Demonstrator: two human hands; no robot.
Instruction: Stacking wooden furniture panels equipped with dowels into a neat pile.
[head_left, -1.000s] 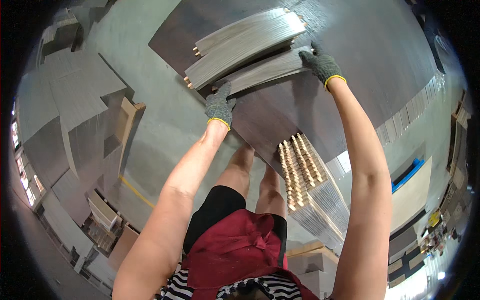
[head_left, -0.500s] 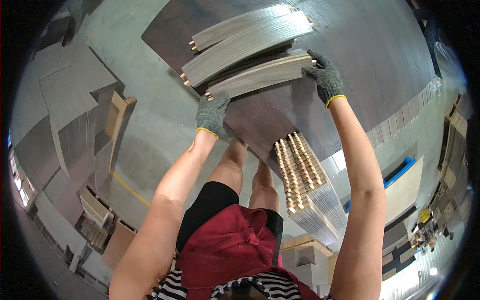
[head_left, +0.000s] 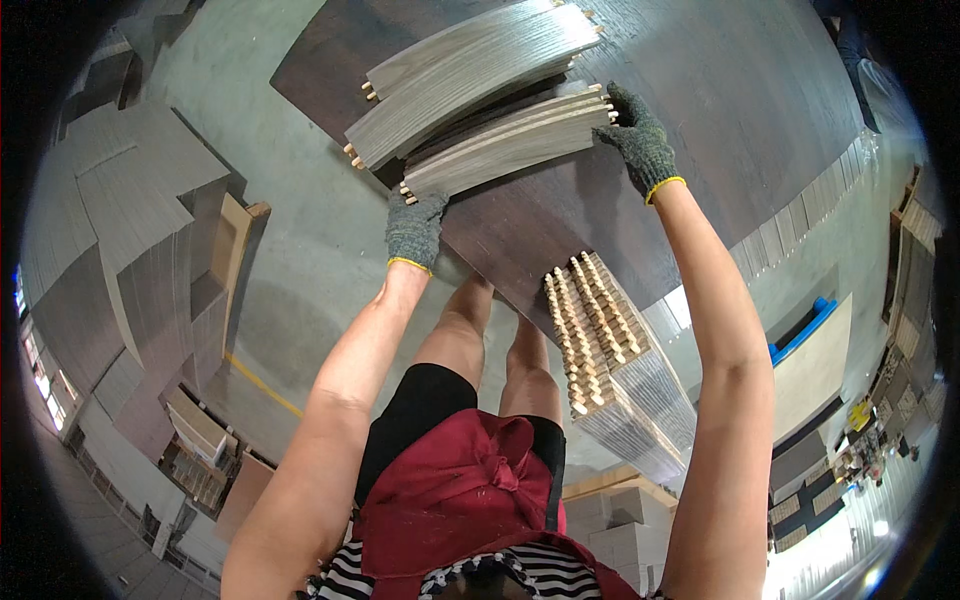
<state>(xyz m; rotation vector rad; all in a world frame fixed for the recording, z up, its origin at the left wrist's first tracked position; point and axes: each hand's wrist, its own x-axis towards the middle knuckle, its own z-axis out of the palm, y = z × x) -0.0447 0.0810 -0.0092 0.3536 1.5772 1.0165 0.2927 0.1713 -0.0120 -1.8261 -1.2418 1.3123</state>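
Both my hands wear grey knit gloves with yellow cuffs. My left hand (head_left: 414,226) grips the near end of a bundle of grey wood-grain panels (head_left: 505,143) with wooden dowels sticking from their ends. At the bundle's other end my right hand (head_left: 640,140) is closed on its right edge. Just beyond this bundle, a second stack of the same grey panels (head_left: 470,70) rests on a large dark brown board (head_left: 720,90).
A tall stack of panels with rows of dowel ends (head_left: 600,340) stands by my legs at the right. Grey boards (head_left: 120,220) and a wooden frame (head_left: 232,240) lie on the concrete floor at the left. A blue-edged board (head_left: 805,335) is at the right.
The bundle in my hands has moved forward over the dark board, closer to the far stack. Both arms have stretched further out.
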